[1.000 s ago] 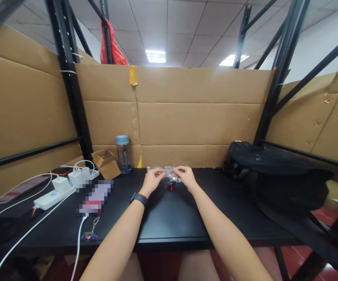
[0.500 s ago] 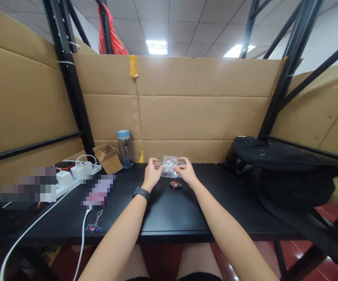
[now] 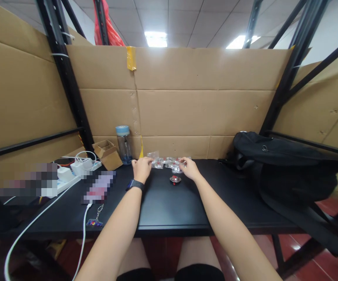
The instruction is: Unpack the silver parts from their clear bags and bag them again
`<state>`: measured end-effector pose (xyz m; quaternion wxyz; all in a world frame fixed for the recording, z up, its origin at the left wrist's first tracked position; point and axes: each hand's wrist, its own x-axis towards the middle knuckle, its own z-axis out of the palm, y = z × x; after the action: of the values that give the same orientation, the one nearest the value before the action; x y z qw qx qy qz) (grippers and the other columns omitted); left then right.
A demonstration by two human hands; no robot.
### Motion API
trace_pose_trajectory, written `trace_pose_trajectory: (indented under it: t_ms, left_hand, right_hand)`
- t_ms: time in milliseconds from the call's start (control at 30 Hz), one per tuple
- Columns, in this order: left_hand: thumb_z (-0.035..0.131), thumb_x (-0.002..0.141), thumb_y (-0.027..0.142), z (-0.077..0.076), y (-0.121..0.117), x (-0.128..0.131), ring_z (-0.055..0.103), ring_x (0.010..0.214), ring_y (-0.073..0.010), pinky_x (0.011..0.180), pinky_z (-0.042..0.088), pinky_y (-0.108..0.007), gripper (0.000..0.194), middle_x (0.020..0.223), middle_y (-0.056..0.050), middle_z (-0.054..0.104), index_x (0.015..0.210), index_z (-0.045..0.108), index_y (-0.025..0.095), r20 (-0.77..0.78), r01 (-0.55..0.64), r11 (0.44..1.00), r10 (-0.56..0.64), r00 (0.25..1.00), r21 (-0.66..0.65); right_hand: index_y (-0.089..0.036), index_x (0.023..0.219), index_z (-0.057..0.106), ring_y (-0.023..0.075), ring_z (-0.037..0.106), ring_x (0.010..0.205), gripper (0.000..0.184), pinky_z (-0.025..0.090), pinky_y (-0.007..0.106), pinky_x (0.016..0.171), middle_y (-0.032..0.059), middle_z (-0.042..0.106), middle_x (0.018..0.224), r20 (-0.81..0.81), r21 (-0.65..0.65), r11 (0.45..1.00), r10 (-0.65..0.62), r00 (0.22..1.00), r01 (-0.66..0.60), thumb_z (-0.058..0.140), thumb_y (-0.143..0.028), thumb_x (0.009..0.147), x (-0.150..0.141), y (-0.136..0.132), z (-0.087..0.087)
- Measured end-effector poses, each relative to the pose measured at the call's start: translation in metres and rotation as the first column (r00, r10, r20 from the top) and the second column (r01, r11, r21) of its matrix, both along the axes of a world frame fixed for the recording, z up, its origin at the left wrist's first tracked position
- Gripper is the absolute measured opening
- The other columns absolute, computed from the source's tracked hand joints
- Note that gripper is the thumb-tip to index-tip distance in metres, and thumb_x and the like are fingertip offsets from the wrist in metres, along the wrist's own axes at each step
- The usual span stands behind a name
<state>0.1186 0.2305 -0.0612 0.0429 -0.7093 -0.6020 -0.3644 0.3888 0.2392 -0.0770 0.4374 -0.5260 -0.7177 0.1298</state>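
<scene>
My left hand (image 3: 142,169), a dark watch on its wrist, is closed with its fingertips on a clear plastic bag (image 3: 153,155) near the back of the black table. My right hand (image 3: 190,168) has its fingers pinched at the edge of a small clear packet (image 3: 176,169). Between both hands stretches a row of small clear packets (image 3: 165,160) with red bits inside, partly covered by my fingers. Closer to me, apart from both hands, lies a small shiny round metal piece with red parts (image 3: 175,179).
A blue-lidded bottle (image 3: 124,145) and an open cardboard box (image 3: 108,154) stand back left. Further left are a white power strip (image 3: 66,186), a blurred phone (image 3: 100,187) on a white cable, and a keychain (image 3: 95,221). A black backpack (image 3: 285,168) fills the right side.
My left hand has moved left with the clear bag, away from my right hand. The row of small packets now shows between them. The view has tilted slightly down.
</scene>
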Motion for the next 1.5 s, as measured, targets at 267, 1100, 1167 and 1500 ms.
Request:
trace_pose_trajectory:
  t_ms: [267,1100,1167,1500]
  left_hand:
    - [0.054,0.091,0.033,-0.027,0.027,-0.036,0.054,0.128,-0.0358,0.105,0.031,-0.060,0.032,0.131,-0.012,0.069,0.116,0.073,0.029,-0.031,-0.153,0.941,0.151,0.988,-0.302]
    - [0.053,0.093,0.032,-0.015,-0.008,0.036,0.050,0.132,-0.0314,0.108,0.041,-0.054,0.042,0.142,-0.001,0.060,0.133,0.064,0.042,-0.111,0.412,0.853,-0.466,0.878,-0.320]
    - [0.053,0.094,0.033,-0.013,-0.008,0.035,0.051,0.131,-0.0306,0.108,0.041,-0.052,0.045,0.143,-0.002,0.059,0.136,0.062,0.041,-0.105,0.441,0.851,-0.485,0.868,-0.287]
    - [0.059,0.092,0.050,-0.013,-0.009,0.042,0.060,0.115,-0.0274,0.106,0.042,-0.044,0.030,0.114,-0.004,0.072,0.091,0.076,0.026,0.046,0.549,0.825,-0.548,0.835,-0.135]
  right_hand:
    - [-0.031,0.122,0.069,0.0343,0.048,0.132,0.049,0.035,0.055,0.103,0.0045,0.061,0.142,0.423,-0.205,0.976,0.027,0.906,0.067,0.073,-0.017,0.076,0.011,-0.012,0.001]
    - [-0.023,0.103,0.079,0.0242,0.070,0.102,0.029,0.047,0.031,0.088,0.0095,0.077,0.107,0.445,-0.102,0.989,-0.049,0.894,0.105,0.050,-0.025,0.098,0.009,-0.009,0.013]
    - [-0.024,0.095,0.081,0.0240,0.071,0.097,0.022,0.048,0.030,0.086,0.0082,0.078,0.101,0.382,-0.071,0.994,-0.055,0.923,0.089,0.059,-0.024,0.093,0.011,-0.008,0.012]
    - [-0.019,0.083,0.081,0.0228,0.072,0.080,0.017,0.051,0.031,0.079,0.0078,0.080,0.088,0.019,0.056,0.995,-0.081,0.997,0.080,0.065,-0.024,0.084,0.005,-0.016,0.030]
